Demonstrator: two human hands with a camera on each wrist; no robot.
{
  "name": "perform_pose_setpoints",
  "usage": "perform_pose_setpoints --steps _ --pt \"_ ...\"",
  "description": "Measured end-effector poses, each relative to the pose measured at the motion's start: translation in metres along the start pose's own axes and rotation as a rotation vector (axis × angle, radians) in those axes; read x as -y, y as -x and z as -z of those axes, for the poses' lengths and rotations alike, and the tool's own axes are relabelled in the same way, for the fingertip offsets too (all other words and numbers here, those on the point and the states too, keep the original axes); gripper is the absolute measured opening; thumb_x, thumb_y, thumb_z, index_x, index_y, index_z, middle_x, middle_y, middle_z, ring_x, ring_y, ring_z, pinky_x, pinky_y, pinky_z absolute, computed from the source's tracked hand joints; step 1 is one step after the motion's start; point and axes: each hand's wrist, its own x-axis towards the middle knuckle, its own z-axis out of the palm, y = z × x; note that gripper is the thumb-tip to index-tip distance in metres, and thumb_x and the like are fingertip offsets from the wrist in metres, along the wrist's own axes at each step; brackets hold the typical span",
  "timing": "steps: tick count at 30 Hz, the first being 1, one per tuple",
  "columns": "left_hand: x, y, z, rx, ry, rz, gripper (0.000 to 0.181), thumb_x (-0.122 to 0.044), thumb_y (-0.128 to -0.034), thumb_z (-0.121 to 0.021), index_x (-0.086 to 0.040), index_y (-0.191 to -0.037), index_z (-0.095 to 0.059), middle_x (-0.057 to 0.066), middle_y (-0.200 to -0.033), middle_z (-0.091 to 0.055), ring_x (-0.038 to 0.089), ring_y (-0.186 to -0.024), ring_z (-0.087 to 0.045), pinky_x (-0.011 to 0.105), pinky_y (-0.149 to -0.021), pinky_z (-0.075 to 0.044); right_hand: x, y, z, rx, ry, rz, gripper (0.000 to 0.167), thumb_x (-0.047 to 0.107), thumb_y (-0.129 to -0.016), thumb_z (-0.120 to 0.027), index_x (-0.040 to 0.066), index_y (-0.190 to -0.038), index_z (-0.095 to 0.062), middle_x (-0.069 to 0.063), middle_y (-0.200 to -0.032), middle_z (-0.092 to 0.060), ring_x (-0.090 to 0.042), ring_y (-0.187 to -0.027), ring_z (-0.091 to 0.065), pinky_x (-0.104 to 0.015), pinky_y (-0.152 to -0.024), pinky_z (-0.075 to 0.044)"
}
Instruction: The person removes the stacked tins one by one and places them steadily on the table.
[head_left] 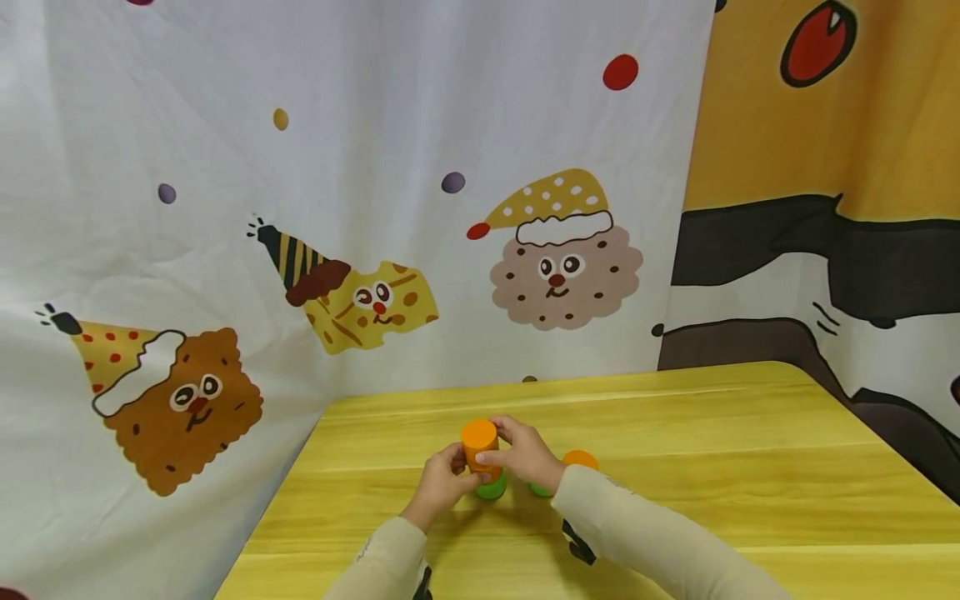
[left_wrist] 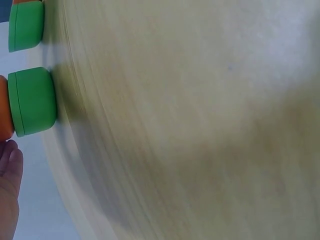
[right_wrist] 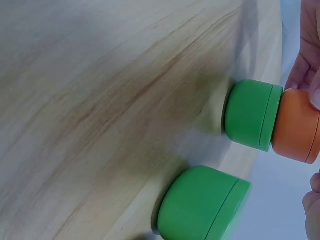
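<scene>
On the table stands a round green jar-shaped container [right_wrist: 250, 114] with an orange one [head_left: 480, 435] stacked upright on it. My left hand [head_left: 441, 483] holds the orange container low on its left side, thumb in front. From the right, my right hand [head_left: 525, 454] grips it higher up, its thumb across the front. Whether the orange part is one piece or two, I cannot tell. Beside this stack, partly behind my right wrist, is a second green container [right_wrist: 202, 205] with an orange top [head_left: 581, 459]. In the left wrist view both green containers [left_wrist: 34, 101] show at the left edge.
The yellow wood-grain table [head_left: 690, 450] extends to the right and toward me. Behind it hangs a white curtain [head_left: 390, 108] with cartoon food figures, and an orange-and-black printed part [head_left: 817, 158] at the right.
</scene>
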Motion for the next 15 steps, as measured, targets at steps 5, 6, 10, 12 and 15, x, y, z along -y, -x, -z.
perform_pose_setpoints --steps 5,6,10,12,15 --pt "0.002 0.0 -0.001 0.002 -0.007 0.0 0.05 -0.025 -0.0792 -0.074 0.0 -0.118 -0.057 0.012 -0.109 -0.062 0.026 -0.102 -0.059 0.045 -0.092 -0.047 -0.004 0.002 0.004 -0.009 0.009 -0.003 0.06 0.033 -0.08 -0.073 0.01 -0.129 -0.049 -0.008 -0.13 -0.053 -0.036 -0.129 -0.039 -0.055 -0.102 -0.034" --pt "0.002 0.0 -0.001 0.004 -0.002 0.004 0.05 -0.026 -0.0791 -0.074 0.0 -0.118 -0.057 0.011 -0.109 -0.062 0.026 -0.102 -0.058 0.045 -0.092 -0.047 -0.005 0.003 0.006 -0.014 0.016 -0.002 0.059 0.033 -0.079 -0.073 0.01 -0.129 -0.049 -0.008 -0.13 -0.053 -0.036 -0.129 -0.039 -0.055 -0.102 -0.035" --pt "0.0 0.0 -0.001 0.011 0.011 0.007 0.049 -0.026 -0.0786 -0.075 -0.001 -0.116 -0.057 0.011 -0.109 -0.062 0.026 -0.102 -0.058 0.045 -0.092 -0.047 -0.006 0.007 0.013 -0.035 0.027 -0.006 0.059 0.032 -0.08 -0.072 0.009 -0.128 -0.049 -0.01 -0.129 -0.053 -0.037 -0.128 -0.041 -0.054 -0.1 -0.037" --pt "-0.001 0.0 -0.001 0.012 0.013 0.012 0.048 -0.026 -0.0789 -0.074 -0.002 -0.116 -0.058 0.01 -0.11 -0.062 0.025 -0.102 -0.058 0.045 -0.092 -0.047 -0.006 0.009 0.016 -0.046 0.036 -0.012 0.06 0.032 -0.08 -0.072 0.007 -0.129 -0.049 -0.012 -0.13 -0.053 -0.037 -0.127 -0.042 -0.054 -0.1 -0.038" --pt "-0.001 0.0 -0.001 0.01 0.005 0.015 0.047 -0.026 -0.0793 -0.074 -0.003 -0.117 -0.058 0.01 -0.111 -0.062 0.026 -0.104 -0.058 0.045 -0.092 -0.047 -0.006 0.013 0.021 -0.058 0.067 -0.024 0.062 0.034 -0.079 -0.072 0.008 -0.13 -0.048 -0.011 -0.131 -0.052 -0.036 -0.127 -0.042 -0.052 -0.1 -0.038"
